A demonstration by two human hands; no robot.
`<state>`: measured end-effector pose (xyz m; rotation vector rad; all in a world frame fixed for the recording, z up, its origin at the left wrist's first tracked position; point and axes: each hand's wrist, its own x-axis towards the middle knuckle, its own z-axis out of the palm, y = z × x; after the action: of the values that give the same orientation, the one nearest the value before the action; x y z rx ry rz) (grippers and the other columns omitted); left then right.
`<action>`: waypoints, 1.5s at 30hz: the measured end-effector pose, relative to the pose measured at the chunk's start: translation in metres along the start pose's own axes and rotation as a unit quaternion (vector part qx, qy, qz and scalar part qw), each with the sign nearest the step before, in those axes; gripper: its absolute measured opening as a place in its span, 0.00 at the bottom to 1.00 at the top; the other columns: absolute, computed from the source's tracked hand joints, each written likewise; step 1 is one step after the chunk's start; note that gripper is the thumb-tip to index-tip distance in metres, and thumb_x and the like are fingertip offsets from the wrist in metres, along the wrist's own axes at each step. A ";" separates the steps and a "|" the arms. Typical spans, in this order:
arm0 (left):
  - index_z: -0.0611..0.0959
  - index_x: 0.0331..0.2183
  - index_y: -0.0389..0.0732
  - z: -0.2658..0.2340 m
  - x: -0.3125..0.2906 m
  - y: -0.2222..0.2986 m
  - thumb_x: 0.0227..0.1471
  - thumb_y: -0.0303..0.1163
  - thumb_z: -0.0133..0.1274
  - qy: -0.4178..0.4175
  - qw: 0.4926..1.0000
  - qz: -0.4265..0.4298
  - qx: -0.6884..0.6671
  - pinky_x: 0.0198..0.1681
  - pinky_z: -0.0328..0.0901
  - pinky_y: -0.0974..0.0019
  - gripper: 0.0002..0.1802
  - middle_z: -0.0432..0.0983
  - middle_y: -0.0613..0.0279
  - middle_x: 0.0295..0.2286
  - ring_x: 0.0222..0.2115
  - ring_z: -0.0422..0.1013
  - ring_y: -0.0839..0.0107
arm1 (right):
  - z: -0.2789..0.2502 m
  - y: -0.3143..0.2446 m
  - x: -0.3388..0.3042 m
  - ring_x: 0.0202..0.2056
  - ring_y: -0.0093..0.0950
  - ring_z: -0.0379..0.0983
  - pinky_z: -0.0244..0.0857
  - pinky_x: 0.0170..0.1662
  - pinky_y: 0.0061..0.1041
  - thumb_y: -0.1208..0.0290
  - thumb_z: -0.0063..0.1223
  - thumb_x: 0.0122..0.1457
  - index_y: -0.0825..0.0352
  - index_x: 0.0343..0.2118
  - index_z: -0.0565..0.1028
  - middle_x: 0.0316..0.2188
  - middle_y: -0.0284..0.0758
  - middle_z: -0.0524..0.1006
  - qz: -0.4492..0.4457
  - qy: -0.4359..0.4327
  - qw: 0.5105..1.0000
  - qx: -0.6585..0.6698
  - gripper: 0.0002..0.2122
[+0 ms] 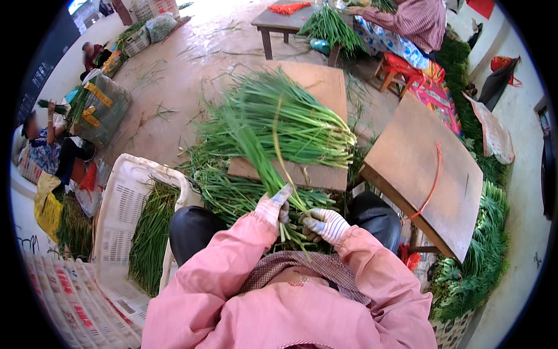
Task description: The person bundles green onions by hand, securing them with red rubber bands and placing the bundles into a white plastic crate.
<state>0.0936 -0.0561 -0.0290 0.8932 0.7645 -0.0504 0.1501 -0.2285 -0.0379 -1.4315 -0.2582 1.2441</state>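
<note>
My left hand (273, 208), in a pale striped glove, is wrapped round a small bunch of garlic chives (257, 158) whose green leaves point up and to the left. My right hand (325, 225), gloved alike, pinches at the pale lower stalks of this bunch. One long yellowed leaf (277, 128) rises out of it. Ahead, a large heap of chives (314, 131) lies on a low wooden table (247, 168), white ends to the right. More loose chives (215, 189) lie below the table's near edge, around my knees.
A white plastic crate (119, 203) with chives stands at my left. To the right is a wooden table (427, 157) with an orange-red cord (437, 180); chives (485, 244) are stacked along the wall. Co-workers sit at the far left and at a far table (279, 20).
</note>
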 end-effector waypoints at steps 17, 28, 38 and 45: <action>0.78 0.26 0.46 -0.019 -0.001 -0.008 0.42 0.40 0.62 0.100 0.954 0.263 0.105 0.10 0.53 0.75 0.12 0.67 0.71 0.12 0.08 0.59 0.80 | 0.020 0.002 0.055 0.23 0.26 0.72 0.67 0.30 0.25 0.67 0.57 0.45 0.68 0.30 0.75 0.22 0.36 0.76 -0.102 0.180 0.924 -0.321 0.11; 0.76 0.24 0.46 -0.032 -0.003 0.046 0.43 0.40 0.61 0.163 0.958 0.214 0.096 0.08 0.51 0.73 0.12 0.67 0.69 0.11 0.06 0.58 0.78 | 0.010 -0.022 0.012 0.31 0.39 0.73 0.66 0.36 0.30 0.55 0.53 0.50 0.69 0.36 0.73 0.27 0.44 0.75 -0.157 0.190 0.888 -0.388 0.20; 0.76 0.30 0.47 -0.037 -0.003 -0.022 0.40 0.52 0.61 0.074 0.996 0.026 -0.039 0.11 0.51 0.75 0.21 0.63 0.71 0.13 0.09 0.56 0.79 | 0.015 0.022 0.023 0.16 0.17 0.64 0.58 0.16 0.16 0.56 0.54 0.54 0.63 0.38 0.73 0.21 0.27 0.72 0.012 -0.005 0.994 0.106 0.15; 0.77 0.27 0.46 -0.036 -0.009 -0.031 0.39 0.43 0.64 0.027 0.993 0.001 0.113 0.11 0.50 0.75 0.16 0.67 0.71 0.14 0.09 0.57 0.79 | 0.028 0.042 0.024 0.30 0.37 0.74 0.67 0.36 0.30 0.60 0.49 0.55 0.70 0.39 0.73 0.30 0.44 0.77 -0.149 0.075 0.949 -0.268 0.17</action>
<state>0.0558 -0.0523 -0.0585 1.1140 0.8190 -0.1134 0.1186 -0.2074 -0.0783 -1.8565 -0.7223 0.8408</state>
